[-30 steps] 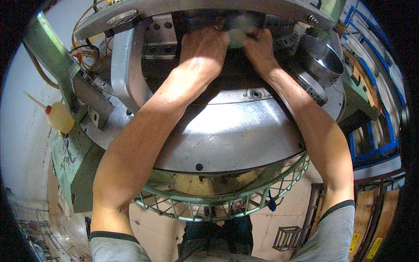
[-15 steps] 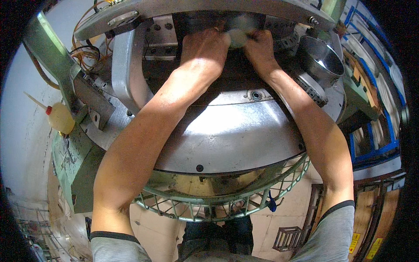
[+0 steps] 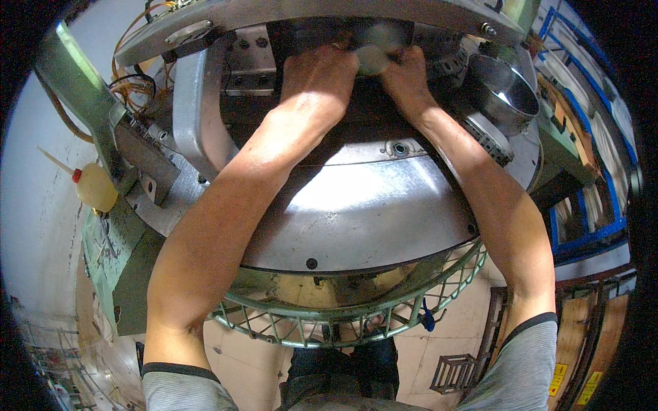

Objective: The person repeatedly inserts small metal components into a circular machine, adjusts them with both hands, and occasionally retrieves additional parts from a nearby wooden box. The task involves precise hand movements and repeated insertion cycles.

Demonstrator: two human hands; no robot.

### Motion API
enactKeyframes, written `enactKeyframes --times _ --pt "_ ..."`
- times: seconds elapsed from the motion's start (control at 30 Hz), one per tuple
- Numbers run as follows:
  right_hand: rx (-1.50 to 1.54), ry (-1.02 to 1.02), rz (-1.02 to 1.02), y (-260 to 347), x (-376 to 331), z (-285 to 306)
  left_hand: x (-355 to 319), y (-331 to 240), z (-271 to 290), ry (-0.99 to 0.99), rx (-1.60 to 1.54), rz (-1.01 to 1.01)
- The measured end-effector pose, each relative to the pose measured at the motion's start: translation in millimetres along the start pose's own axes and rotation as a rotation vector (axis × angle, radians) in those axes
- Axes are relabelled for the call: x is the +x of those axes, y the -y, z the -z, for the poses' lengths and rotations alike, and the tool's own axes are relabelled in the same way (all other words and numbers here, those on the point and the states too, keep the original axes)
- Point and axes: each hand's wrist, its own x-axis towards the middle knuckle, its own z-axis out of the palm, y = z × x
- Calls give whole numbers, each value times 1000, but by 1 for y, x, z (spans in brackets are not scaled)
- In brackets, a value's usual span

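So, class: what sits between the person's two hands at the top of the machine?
In the head view, a small pale, blurred object lies between the left hand and right hand; both touch it. Its kind cannot be told.

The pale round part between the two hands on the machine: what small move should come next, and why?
Probably keep both hands on it and go on working it gently in place. The left hand and right hand both grip the pale round part in the dark recess under the metal bar; it looks blurred, so whether it is seated cannot be told.
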Motion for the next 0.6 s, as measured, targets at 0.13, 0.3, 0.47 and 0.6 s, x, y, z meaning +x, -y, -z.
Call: enactKeyframes --times 0.13,0.3,0.47,0.6 --pt "-80 -26 -5 -5 2 -2 2 -1 0 42 9 35" --pt "-109 -4 56 -6 3 -1 4 1 -1 77 21 -8" --pt "-194 19 66 0 2 2 2 1 -3 52 31 13" --pt "-222 1 96 5 1 3 1 2 -3 31 19 -21"
